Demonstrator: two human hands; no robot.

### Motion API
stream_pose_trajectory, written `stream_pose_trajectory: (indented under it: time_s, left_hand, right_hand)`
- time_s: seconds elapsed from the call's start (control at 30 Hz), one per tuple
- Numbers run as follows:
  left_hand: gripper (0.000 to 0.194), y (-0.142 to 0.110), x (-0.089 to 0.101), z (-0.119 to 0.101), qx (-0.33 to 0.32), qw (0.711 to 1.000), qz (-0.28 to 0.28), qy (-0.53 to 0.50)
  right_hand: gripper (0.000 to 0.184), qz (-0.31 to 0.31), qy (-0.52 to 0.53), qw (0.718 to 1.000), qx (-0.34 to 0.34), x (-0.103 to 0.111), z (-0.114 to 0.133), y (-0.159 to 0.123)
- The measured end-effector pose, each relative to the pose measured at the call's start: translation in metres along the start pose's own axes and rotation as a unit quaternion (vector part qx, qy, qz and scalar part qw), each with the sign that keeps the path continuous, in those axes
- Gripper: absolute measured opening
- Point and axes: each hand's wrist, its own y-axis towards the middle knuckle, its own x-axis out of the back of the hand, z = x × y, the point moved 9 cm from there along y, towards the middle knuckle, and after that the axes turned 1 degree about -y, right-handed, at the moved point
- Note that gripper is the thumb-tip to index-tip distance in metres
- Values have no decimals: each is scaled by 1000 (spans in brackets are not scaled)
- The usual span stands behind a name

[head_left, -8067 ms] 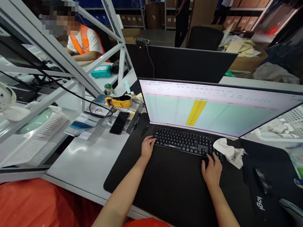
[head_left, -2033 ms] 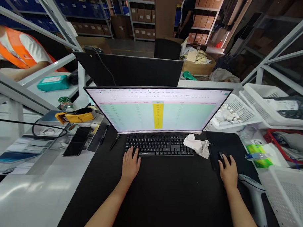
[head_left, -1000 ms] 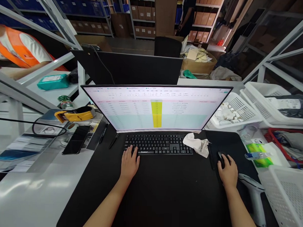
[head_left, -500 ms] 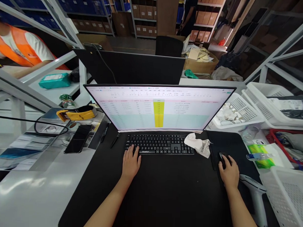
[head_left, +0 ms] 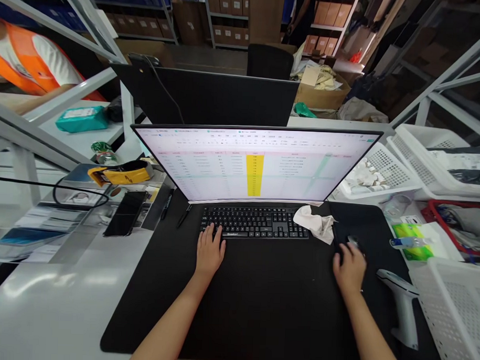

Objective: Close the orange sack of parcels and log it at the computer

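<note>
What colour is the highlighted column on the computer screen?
Bright yellow; the column shows best in the head view.

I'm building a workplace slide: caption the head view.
Left hand on the black plastic keyboard, right hand by the dark mouse, before a wide thin-framed monitor showing one yellow column.

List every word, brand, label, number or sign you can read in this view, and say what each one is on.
"Bosston", as best I can read it: front edge of the black keyboard.
Monitor: rows and tabs of text, too small to read.
Teal parcel: white label, illegible.
Dark bagged parcel: white label, illegible.
Brown shelf boxes: white labels, too small.
Orange vest: small mark, unreadable.
</note>
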Motion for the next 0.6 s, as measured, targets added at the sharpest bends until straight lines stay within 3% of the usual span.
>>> stream_pose_trajectory:
  time_s: [0.1,0.2,0.4,0.6]
  left_hand:
    - [50,-1,-2,1,1,1000,4,-5]
    - [50,-1,-2,2,5,1000,4,-6]
    - [49,-1,-2,2,10,1000,11,-13]
    - [49,0,-2,0,7,1000,15,-13]
  right_hand:
    - [33,60,76,994,57,-9,76,-3]
    - [34,93,98,990,49,-21,123,3]
    - [35,99,121,986,50,-38,147,22]
    - [34,71,113,987,85,-36,160,20]
